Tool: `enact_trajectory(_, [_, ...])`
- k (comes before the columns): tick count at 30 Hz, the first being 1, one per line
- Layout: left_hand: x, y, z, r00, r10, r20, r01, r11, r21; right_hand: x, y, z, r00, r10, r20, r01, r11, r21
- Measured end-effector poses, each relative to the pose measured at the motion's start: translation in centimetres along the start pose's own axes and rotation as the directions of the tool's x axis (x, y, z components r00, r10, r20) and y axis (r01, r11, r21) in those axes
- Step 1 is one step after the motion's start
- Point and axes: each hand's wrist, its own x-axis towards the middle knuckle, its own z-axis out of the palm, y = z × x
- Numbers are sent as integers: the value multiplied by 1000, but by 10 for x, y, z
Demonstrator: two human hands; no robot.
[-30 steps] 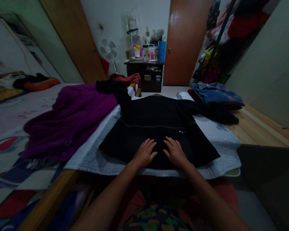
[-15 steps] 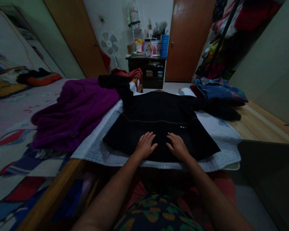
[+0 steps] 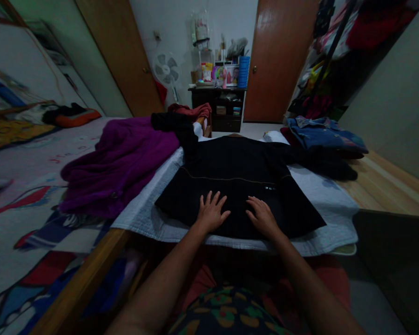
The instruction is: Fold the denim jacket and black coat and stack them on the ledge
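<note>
A black jacket (image 3: 237,160) lies spread out in front of me, its hem towards me and its sleeves out to both sides. A thin tan seam crosses it, and small pale marks show at the right. My left hand (image 3: 211,212) rests flat on the lower part with the fingers spread. To the right, my right hand (image 3: 261,215) lies on the same fabric, its fingers stretched out and closer together. Neither hand grips the cloth. Beneath the jacket is a light grey quilted cover (image 3: 139,214), showing along the front and sides.
A purple garment (image 3: 122,163) lies at the left on the bed (image 3: 87,135), partly under the left sleeve. Folded denim clothes (image 3: 326,132) are stacked at the right by a wooden surface (image 3: 380,179). Behind stand a fan (image 3: 166,68) and a dark cabinet (image 3: 216,111).
The fingers of my left hand have spread wider on the jacket. The whole view has shifted slightly, so everything appears further right. The jacket lies as before.
</note>
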Motion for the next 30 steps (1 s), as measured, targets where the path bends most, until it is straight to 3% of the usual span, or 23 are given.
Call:
enact_trajectory(3, [0, 1, 0, 1000, -1, -8, 1, 1000, 10, 6, -9, 4, 1000, 12, 3, -12, 1000, 27])
enact_trajectory(8, [-1, 2, 1, 999, 5, -46, -5, 1000, 5, 11, -27, 12, 996, -75, 39, 74, 997, 26])
enact_trajectory(13, [-6, -5, -3, 991, -10, -131, 11, 1000, 7, 8, -27, 16, 994, -78, 73, 80, 997, -19])
enact_trajectory(19, [-10, -24, -13, 976, -158, -152, 171, 982, 83, 7, -30, 13, 996, -63, 67, 64, 998, -14])
enact_trajectory(26, [0, -41, -29, 962, -260, -88, 270, 953, 136, 7, -29, 14, 996, -61, 67, 61, 998, -7])
enact_trajectory(30, [4, -52, -34, 945, -309, -112, 325, 926, 191, 6, -32, 12, 997, -35, 63, 35, 999, -3])
